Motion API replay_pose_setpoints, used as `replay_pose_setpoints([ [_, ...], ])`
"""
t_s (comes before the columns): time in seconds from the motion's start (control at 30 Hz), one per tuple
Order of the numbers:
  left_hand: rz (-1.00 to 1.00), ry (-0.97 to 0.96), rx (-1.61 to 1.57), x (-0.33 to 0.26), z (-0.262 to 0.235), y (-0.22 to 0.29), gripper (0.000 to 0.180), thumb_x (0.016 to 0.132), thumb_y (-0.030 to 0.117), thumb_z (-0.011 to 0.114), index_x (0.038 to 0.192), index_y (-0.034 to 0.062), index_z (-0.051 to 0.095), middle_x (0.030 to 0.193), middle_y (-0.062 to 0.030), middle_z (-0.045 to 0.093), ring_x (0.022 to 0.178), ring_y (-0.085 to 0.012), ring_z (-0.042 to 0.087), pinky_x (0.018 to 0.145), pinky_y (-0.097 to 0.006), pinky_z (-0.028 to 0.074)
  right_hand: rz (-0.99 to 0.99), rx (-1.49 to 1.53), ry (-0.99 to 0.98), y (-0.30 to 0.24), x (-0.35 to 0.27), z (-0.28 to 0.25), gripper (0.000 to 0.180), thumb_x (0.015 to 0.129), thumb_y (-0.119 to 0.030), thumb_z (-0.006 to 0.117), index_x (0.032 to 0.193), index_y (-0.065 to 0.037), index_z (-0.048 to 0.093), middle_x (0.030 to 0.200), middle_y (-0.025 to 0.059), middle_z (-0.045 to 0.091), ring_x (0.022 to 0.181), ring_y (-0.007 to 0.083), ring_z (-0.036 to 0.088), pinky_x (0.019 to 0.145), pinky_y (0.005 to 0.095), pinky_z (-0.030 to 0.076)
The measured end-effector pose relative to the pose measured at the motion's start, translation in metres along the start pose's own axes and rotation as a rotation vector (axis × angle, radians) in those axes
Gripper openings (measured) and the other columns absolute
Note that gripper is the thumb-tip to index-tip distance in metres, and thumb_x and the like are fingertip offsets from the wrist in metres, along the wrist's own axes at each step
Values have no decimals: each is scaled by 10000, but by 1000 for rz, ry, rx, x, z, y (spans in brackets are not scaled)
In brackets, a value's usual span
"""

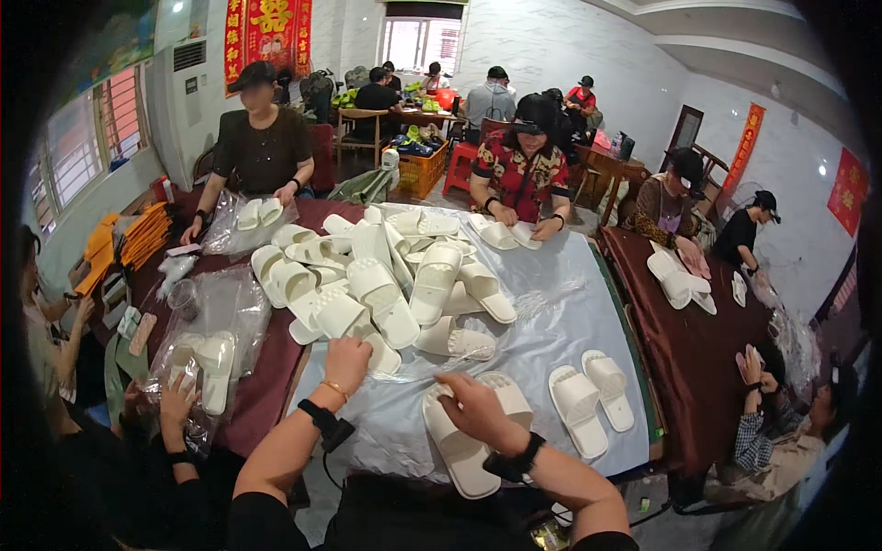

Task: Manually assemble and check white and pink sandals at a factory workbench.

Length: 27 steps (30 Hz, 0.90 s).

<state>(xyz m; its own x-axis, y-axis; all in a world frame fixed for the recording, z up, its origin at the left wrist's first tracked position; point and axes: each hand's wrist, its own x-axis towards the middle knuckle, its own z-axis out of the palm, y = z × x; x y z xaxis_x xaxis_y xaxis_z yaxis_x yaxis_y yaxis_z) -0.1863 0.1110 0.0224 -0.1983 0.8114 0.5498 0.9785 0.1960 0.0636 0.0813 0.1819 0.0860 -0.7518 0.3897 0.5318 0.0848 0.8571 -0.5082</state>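
1. Gripping: my right hand (475, 409) lies closed over the top of a white slipper pair (469, 441) at the near table edge, fingers curled on the straps.
2. My left hand (347, 354) reaches into the slipper pile (386, 275); it touches one slipper (378, 354), but I cannot tell whether it grips.
3. Both rest on a grey plastic sheet (560, 312) over the table.
4. A second pair (593, 399) lies just right of mine, apart from it.
5. At left, another person's hand (176, 397) holds bagged slippers (207, 367).
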Motion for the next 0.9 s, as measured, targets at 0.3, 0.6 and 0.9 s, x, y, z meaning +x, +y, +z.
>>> replay_pose_setpoints([
  [0.3, 149, -11, -269, -7, -24, 52, 72, 772, 109, 601, 829, 108, 646, 727, -79, 605, 720, -296, 586, 658, -411, 434, 216, 319, 25, 40, 28, 90, 288, 803, -56, 612, 1090, -62, 581, 1017, 182, 613, 877, 359, 598, 740, 407, 479],
  [0.6, 152, -55, -477, -28, -26, 50, 103, 782, 87, 638, 880, 58, 639, 812, -119, 638, 788, -322, 595, 710, -420, 440, 207, 404, 13, 55, 10, 114, 139, 818, -53, 639, 948, -9, 613, 918, 120, 610, 766, 221, 611, 664, 298, 490],
  [0.9, -92, 41, -401, -35, 18, 46, 552, 775, 220, 694, 1243, 24, 479, 1138, -177, 552, 1047, -340, 501, 899, -411, 389, 726, 882, 277, 99, 17, 95, 162, 879, -167, 597, 958, -37, 653, 818, 22, 645, 689, 116, 618, 583, 240, 450],
])
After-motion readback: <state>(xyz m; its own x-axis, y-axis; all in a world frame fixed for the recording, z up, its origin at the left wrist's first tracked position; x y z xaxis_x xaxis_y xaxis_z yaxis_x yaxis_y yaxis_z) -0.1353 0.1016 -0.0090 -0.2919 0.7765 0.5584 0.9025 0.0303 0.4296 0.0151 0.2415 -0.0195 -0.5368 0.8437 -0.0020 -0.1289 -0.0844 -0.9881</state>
